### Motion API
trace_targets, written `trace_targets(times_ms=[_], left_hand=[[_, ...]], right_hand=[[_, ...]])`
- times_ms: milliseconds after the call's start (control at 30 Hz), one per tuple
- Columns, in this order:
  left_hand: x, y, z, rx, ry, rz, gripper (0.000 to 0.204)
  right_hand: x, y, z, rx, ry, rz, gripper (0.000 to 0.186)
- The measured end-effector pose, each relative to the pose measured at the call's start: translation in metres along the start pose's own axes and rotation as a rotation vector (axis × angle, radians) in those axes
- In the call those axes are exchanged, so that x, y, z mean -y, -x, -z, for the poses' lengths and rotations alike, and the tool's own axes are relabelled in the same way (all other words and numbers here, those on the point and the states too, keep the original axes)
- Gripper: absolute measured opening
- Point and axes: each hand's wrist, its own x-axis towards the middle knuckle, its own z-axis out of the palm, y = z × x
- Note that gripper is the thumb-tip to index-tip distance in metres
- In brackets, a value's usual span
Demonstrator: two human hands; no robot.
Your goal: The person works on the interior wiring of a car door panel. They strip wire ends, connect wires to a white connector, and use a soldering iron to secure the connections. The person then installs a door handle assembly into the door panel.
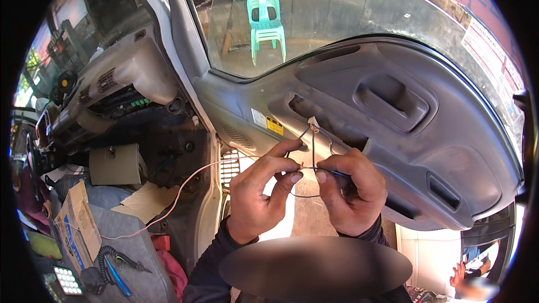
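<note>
In front of the vehicle's opened door, my left hand pinches a thin wire end between thumb and forefinger. From this hand a long pink wire trails left to the seat. My right hand is closed too, thumb and forefinger gripping a blue wire, with its tip close to my left fingertips. Whether the two ends touch is too small to tell. Just beyond the fingers, a small whitish connector with several thin wires hangs by the door panel. A dark wire loops below my fingertips.
The grey door panel spans the right side. At left are the dashboard, an opened glove box and a seat holding a cardboard box, blue tool and lit lamp. Another person's hand shows lower right.
</note>
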Motion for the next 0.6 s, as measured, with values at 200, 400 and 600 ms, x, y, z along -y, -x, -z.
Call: trace_targets(times_ms=[200,400,600], left_hand=[[0.0041,-0.0017,-0.0001,-0.018,-0.039,-0.07,0.013],[0.0076,-0.0022,-0.001,-0.028,-0.044,-0.096,0.013],[0.0082,-0.0014,-0.0008,-0.022,-0.042,-0.09,0.013]], right_hand=[[0.0007,0.0004,0.0006,-0.017,0.031,-0.05,0.013],[-0.0005,-0.0013,-0.0008,-0.076,0.08,-0.059,0.017],[0.0001,-0.0005,0.0002,-0.042,0.096,-0.062,0.018]])
